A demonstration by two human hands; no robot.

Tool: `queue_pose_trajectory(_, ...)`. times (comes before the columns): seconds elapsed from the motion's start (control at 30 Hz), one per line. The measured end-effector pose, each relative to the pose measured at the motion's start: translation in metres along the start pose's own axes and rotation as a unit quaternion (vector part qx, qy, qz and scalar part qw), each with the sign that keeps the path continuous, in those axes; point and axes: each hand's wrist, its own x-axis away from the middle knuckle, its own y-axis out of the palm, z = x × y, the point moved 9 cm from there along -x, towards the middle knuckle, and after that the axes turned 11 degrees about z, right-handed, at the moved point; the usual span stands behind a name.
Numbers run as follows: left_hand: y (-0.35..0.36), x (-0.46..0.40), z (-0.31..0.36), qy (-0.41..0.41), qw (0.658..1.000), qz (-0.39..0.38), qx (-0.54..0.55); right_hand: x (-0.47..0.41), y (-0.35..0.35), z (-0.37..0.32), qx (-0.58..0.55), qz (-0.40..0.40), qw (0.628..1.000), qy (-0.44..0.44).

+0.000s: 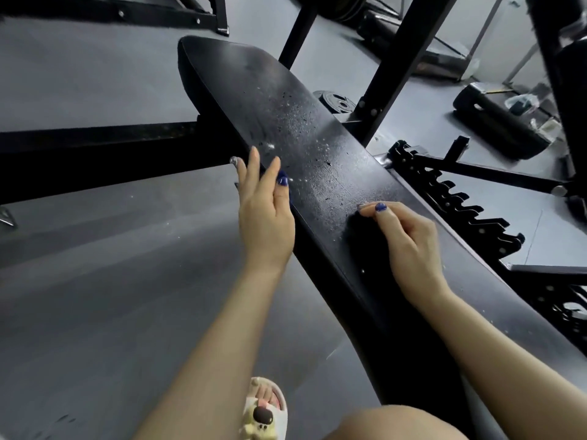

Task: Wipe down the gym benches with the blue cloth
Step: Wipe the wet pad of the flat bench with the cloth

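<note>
The black bench pad (305,131) runs away from the person on a diagonal, its long axis going from lower right up to its rounded far end at upper left, and its middle is speckled with white flecks. The left hand (265,214) lies with relaxed, straight fingers along the pad's near-left edge, holding nothing. The right hand (403,236) rests on the pad's top with fingers curled, thumb and fingertip together; whether they pinch anything cannot be told. No blue cloth is visible. The flecked patch lies ahead of both hands, nearer the left.
</note>
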Motion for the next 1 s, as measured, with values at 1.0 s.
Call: queue_pose_trajectory(1.0,0.007,0.077,0.035,0.058,0.994,-0.074,-0.051,0.002,-0.005,-0.007,0.034,0.035,0.999,-0.005)
